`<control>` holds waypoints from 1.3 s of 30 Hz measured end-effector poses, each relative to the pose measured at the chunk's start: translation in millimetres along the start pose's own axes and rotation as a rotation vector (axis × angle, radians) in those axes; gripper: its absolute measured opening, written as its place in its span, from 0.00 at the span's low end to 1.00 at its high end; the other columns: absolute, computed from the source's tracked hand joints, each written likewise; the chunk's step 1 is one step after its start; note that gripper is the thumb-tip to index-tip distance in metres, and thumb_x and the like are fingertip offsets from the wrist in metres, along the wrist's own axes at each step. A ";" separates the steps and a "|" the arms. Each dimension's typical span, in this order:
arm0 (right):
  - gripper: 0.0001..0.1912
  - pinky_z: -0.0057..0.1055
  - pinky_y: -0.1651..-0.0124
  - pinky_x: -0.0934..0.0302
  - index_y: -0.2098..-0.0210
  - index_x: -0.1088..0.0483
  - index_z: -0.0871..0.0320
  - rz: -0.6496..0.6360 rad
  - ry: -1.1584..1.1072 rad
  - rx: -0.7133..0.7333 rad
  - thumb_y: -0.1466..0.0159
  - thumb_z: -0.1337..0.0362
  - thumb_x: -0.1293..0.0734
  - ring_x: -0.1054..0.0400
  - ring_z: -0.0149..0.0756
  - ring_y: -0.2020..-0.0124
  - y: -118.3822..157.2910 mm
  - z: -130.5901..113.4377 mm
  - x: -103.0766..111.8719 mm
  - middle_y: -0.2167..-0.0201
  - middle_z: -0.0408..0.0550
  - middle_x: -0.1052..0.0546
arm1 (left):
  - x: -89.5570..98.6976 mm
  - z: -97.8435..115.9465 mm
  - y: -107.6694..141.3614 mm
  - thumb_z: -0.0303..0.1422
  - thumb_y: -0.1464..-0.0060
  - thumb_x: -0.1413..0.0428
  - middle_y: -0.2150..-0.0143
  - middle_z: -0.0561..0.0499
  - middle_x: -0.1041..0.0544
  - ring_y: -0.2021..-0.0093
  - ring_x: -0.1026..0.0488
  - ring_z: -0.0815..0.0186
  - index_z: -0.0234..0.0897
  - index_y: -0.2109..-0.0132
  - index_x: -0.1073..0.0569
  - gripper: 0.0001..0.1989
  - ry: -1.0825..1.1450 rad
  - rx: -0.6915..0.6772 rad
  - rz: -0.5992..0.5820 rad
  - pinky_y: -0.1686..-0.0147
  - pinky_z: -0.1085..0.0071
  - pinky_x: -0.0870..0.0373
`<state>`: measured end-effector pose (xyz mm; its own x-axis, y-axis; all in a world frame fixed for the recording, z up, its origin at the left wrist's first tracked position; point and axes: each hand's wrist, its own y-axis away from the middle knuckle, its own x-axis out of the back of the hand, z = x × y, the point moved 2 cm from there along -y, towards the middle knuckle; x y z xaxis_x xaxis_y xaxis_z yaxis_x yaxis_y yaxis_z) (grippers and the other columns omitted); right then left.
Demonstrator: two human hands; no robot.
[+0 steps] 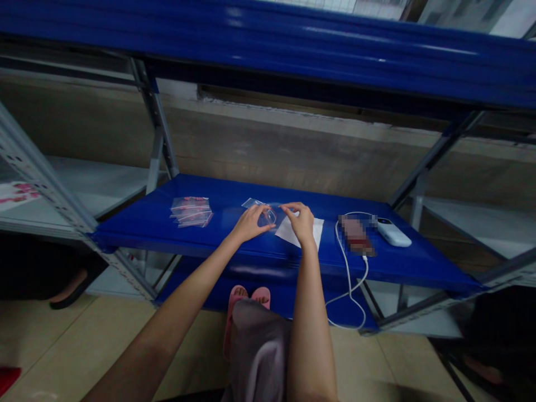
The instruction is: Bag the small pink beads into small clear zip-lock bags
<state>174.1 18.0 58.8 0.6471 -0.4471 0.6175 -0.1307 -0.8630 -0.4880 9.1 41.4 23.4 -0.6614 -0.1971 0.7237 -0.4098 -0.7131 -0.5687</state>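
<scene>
Clear plastic bag (270, 218) is between the two hands, over the blue shelf (226, 192). Left hand's (248, 224) thumb and forefinger are apart around it, probably spreading it; can't tell if the right hand's (302, 222) fingers pinch it. White sheet (317, 230) beside, bag pile (191, 213) off left, handy I guess.

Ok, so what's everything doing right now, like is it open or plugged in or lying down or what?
Left hand: curled; grip unclear
Right hand: fingers bent; grip unclear
Clear plastic: between the hands; open or sealed, can't tell
Small bags: spread in an overlapping pile
White sheet: lying flat
White cable: looped, hanging over the edge
White device: lying down
Pink sandals: worn
</scene>
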 end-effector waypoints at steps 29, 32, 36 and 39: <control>0.12 0.42 0.57 0.53 0.65 0.26 0.61 0.173 0.549 -0.377 0.43 0.65 0.39 0.40 0.49 0.55 20.1 68.3 7.3 0.60 0.58 0.27 | -1.5 -2.5 -0.5 0.40 0.53 0.42 0.58 0.48 0.30 0.55 0.33 0.59 0.38 0.51 0.37 0.23 -0.006 -0.001 -0.016 0.55 0.62 0.35; 0.12 0.41 0.58 0.51 0.65 0.26 0.59 0.222 0.446 -0.409 0.43 0.62 0.39 0.38 0.49 0.56 19.0 66.4 14.0 0.61 0.57 0.26 | -1.3 -2.6 -0.7 0.40 0.53 0.42 0.57 0.48 0.30 0.55 0.33 0.59 0.39 0.51 0.37 0.23 -0.001 0.007 -0.021 0.54 0.62 0.35; 0.12 0.35 0.60 0.46 0.66 0.25 0.58 0.197 0.107 -0.361 0.44 0.59 0.37 0.34 0.42 0.61 8.3 55.8 25.7 0.63 0.53 0.25 | -0.8 -2.1 -1.0 0.40 0.53 0.42 0.57 0.48 0.30 0.55 0.32 0.59 0.40 0.51 0.37 0.23 0.009 0.015 -0.036 0.54 0.61 0.35; 0.10 0.31 0.59 0.44 0.69 0.26 0.58 0.086 -0.152 -0.108 0.45 0.59 0.36 0.33 0.37 0.63 -0.9 32.6 25.8 0.64 0.49 0.24 | -0.3 -1.1 -0.9 0.40 0.53 0.42 0.58 0.48 0.29 0.55 0.32 0.59 0.39 0.50 0.37 0.23 0.006 0.014 -0.039 0.54 0.61 0.35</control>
<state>215.5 14.9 55.0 0.7352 -0.4862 0.4722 -0.2645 -0.8473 -0.4606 9.0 42.8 23.2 -0.6488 -0.1653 0.7428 -0.4266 -0.7293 -0.5349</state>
